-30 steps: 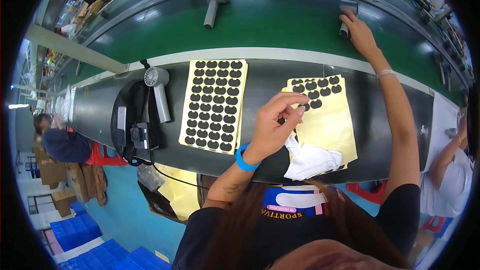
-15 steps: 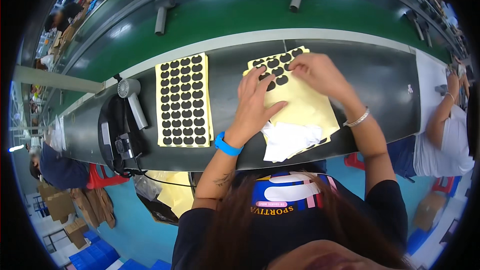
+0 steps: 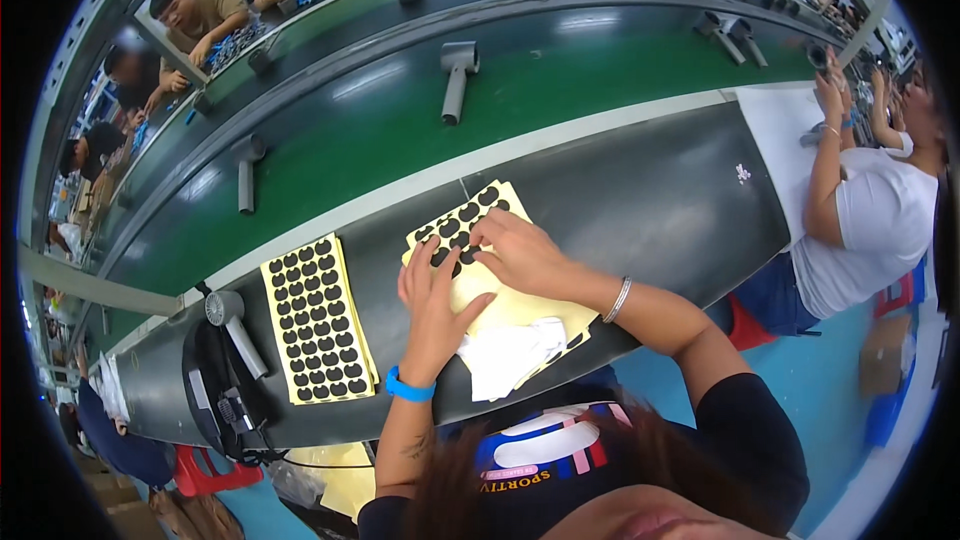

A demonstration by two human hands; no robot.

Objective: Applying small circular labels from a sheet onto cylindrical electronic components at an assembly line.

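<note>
Both my hands rest on a yellow backing sheet (image 3: pixel 505 305) that carries black oval stickers at its far end. My left hand (image 3: pixel 436 302) lies flat on the sheet's left side, fingers spread, a blue band at the wrist. My right hand (image 3: pixel 519 252) presses its fingertips on the black stickers (image 3: pixel 452 227), a silver bracelet at the wrist. Whether a sticker is pinched between its fingers I cannot tell. A second yellow sheet (image 3: pixel 318 321), full of black stickers, lies to the left. White peeled scraps (image 3: pixel 510 356) sit at the near edge.
A grey hair dryer (image 3: pixel 235 326) lies on a black mat at the left of the dark bench (image 3: pixel 640 210). More grey dryers (image 3: pixel 456 75) ride the green conveyor belt (image 3: pixel 560 90) beyond. A person in a white shirt (image 3: pixel 865 220) works at the right; other workers sit across the belt.
My right hand came back from the conveyor belt onto the near sticker sheet. My left hand, raised with pinched fingers a second ago, now lies flat on that sheet. The view has shifted.
</note>
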